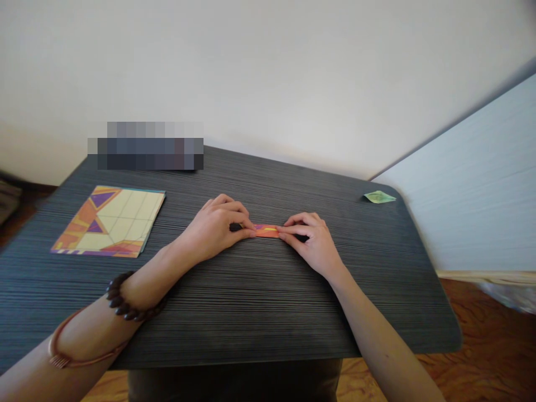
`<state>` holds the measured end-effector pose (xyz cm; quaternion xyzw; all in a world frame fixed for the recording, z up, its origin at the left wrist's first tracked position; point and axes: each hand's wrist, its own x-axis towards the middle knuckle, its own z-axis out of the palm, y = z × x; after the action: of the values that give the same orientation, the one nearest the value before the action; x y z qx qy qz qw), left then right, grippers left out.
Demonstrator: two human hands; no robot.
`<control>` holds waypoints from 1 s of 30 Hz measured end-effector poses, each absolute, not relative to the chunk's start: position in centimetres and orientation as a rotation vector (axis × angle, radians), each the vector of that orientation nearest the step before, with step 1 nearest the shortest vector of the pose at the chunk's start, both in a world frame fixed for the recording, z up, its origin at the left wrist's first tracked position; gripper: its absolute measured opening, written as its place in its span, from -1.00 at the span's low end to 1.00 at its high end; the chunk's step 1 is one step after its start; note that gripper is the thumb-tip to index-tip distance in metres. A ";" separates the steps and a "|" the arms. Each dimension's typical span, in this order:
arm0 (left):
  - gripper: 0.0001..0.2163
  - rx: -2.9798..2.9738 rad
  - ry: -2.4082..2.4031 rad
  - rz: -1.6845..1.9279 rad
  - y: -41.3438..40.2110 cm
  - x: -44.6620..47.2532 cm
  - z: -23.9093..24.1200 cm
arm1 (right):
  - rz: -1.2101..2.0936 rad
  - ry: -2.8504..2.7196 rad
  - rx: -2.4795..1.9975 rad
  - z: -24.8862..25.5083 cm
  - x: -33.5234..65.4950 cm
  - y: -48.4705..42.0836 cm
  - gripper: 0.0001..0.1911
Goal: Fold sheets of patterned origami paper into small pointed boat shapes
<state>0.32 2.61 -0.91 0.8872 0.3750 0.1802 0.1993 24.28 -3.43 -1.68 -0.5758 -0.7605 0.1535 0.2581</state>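
Note:
A narrow folded strip of orange paper [267, 230] with purple and yellow patches lies level, close to the tabletop, in the middle of the view. My left hand [221, 226] pinches its left end between thumb and fingers. At the opposite end, my right hand [310, 239] holds the strip in a similar pinch. Both ends of the strip are partly hidden by my fingertips. A dark bead bracelet [129, 298] and a copper-coloured bangle [62, 360] circle my left forearm.
Patterned paper sheets [125, 218] lie stacked at the left of the dark table [251, 312]. A small folded green paper piece [379, 196] rests near the far right corner. A blurred-out object [151, 148] stands at the back left, by the wall. A pale panel [481, 184] borders the right side.

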 end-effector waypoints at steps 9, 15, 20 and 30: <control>-0.75 2.504 0.981 0.549 2.3 0.5 -0.8 | 0.447 -2.004 -1.489 -1.4 24.4 -3.4 -0.75; -0.83 2.423 0.810 0.635 2.3 1.0 -0.9 | 0.510 -1.936 -1.444 -1.5 24.1 -3.4 -0.88; -0.84 2.276 0.820 0.675 2.4 0.7 -0.9 | 0.576 -1.948 -1.316 -1.4 24.4 -3.4 -0.93; -0.79 2.136 0.943 0.690 2.6 0.0 -0.3 | 0.433 -2.013 -1.250 -1.3 24.3 -3.6 -0.83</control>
<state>0.02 2.62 -0.28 0.8231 0.3635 0.2659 0.3459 24.25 -3.60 -1.30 -0.4844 -0.7801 0.1679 0.3585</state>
